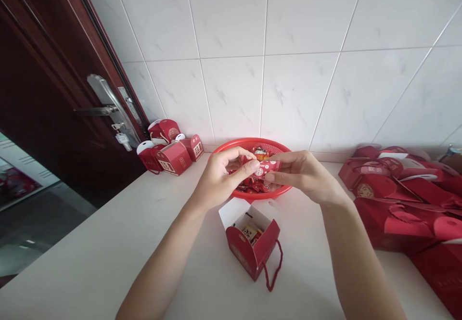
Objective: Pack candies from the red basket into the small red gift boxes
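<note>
Both hands are over a red plastic basket (226, 145) of wrapped sweets. Between them is a red patterned packet (266, 168). My left hand (231, 172) pinches its left end between thumb and fingers, and my right hand (301, 173) grips the right end. In front of the basket stands a red gift box (243, 250) with its lid flaps up and a few wrapped pieces inside. The box's dark red cord handle (277, 267) hangs down its right side onto the table.
Several red boxes (175, 157) stand at the table's back left, beside a dark door (46, 70) with keys in its lock. Many more red boxes (393, 214) are piled on the right. A tiled wall (231, 94) rises behind the white table (108, 257).
</note>
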The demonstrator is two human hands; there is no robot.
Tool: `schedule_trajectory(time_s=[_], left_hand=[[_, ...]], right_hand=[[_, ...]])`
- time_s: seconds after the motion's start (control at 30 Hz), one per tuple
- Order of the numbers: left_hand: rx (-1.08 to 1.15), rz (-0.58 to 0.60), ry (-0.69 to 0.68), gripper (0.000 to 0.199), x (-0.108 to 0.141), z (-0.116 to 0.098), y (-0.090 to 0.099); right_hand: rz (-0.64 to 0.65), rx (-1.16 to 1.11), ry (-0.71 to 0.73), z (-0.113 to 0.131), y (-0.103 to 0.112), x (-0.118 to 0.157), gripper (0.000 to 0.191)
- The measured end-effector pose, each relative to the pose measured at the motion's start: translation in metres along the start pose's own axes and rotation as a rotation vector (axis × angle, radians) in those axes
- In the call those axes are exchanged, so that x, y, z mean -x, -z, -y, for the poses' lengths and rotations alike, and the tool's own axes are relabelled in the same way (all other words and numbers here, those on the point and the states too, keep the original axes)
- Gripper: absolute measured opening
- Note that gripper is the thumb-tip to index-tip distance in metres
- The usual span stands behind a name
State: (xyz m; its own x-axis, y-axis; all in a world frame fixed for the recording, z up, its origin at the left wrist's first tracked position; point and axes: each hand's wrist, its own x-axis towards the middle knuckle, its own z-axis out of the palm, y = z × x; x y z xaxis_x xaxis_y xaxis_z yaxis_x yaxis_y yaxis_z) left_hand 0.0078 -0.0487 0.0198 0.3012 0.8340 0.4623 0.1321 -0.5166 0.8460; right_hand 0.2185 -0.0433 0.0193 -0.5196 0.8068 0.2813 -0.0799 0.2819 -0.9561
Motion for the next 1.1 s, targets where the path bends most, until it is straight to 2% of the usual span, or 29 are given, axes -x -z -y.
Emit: schedule_trajectory(time_s=[0.23, 0.5, 0.73, 1.1], left_hand=[[0.081, -0.079, -0.036, 0.018, -0.002, 0.002, -0.004], [0.076, -0.024, 0.020, 0.020, 0.000, 0.000, -0.006], [0.346, -0.056, 0.081, 0.007, -0.003, 0.002, -0.009], [0.410, -0.120, 0.115, 0.016, -0.004, 0.009, -0.013]], right_hand=[[-0.049, 0.014, 0.058, -0.001, 0.001, 0.001, 0.024], [-0.021, 0.051, 0.075, 0.002, -0.003, 0.002, 0.016], [-0.025, 0.048, 0.122, 0.000, -0.004, 0.003, 0.023], [-0.074, 0.127, 0.158, 0.001, -0.006, 0.003, 0.020]])
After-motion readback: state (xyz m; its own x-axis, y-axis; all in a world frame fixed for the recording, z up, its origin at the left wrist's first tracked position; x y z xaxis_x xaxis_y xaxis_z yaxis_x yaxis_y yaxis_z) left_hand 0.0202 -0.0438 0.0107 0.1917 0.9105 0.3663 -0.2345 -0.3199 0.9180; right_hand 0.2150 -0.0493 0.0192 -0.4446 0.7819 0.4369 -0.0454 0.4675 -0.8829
